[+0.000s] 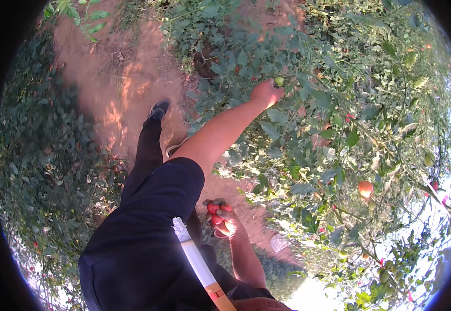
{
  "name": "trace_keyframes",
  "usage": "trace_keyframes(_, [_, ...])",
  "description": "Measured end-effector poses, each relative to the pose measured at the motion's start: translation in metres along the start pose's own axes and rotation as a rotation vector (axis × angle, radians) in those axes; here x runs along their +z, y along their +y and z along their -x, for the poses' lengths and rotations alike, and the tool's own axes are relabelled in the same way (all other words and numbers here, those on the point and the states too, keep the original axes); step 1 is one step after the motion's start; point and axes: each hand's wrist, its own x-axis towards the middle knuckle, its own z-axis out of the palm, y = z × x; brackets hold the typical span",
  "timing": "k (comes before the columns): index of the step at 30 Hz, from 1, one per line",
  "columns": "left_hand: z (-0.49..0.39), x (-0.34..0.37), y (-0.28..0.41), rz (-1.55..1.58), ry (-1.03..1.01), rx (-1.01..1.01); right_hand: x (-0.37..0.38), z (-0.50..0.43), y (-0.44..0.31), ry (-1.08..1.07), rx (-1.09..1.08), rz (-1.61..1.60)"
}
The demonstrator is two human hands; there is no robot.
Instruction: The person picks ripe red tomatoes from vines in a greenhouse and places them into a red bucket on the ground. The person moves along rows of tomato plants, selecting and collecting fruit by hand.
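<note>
My left hand (267,93) reaches into the tomato plants (248,50), its fingers curled and partly hidden. A green tomato (279,81) shows right at its thumb side; whether the fingers grip it or only touch it, I cannot tell. Nearer my body, my right hand (231,224) is closed around several small red tomatoes (217,210), with the fingers wrapped over them. A band or loop hangs at the wrist of that hand. To the right, an orange-red tomato (365,189) hangs on a vine, with more green ones (384,276) lower down.
Dense vines stand left and right of a dirt path (124,77). My shoe (159,109) is on this path. A lit cigarette (198,258) with long ash sticks up from the bottom edge. A pale scrap (279,243) lies on the soil beside the right-hand plants.
</note>
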Motion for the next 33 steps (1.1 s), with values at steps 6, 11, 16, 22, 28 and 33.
trace_keyframes(6, [-0.048,0.025,-0.055,0.411,0.022,0.136,-0.001,-0.002,-0.006,-0.019,0.03,0.052])
trace_keyframes(11, [-0.006,-0.002,-0.03,0.503,-0.108,0.074,-0.007,-0.011,0.0,-0.058,0.018,-0.039])
trace_keyframes(16, [0.016,-0.022,-0.011,0.515,-0.152,0.075,-0.007,-0.02,0.002,-0.07,0.034,0.008])
trace_keyframes(22, [0.017,-0.03,-0.008,0.654,-0.244,0.052,-0.014,-0.038,0.007,-0.079,0.068,0.035])
trace_keyframes(28, [0.002,-0.025,-0.015,0.473,-0.163,0.073,-0.011,-0.053,0.002,-0.059,0.085,0.055])
trace_keyframes(33, [-0.01,-0.025,-0.029,0.338,-0.151,0.185,-0.007,-0.063,-0.001,-0.064,0.111,0.049])
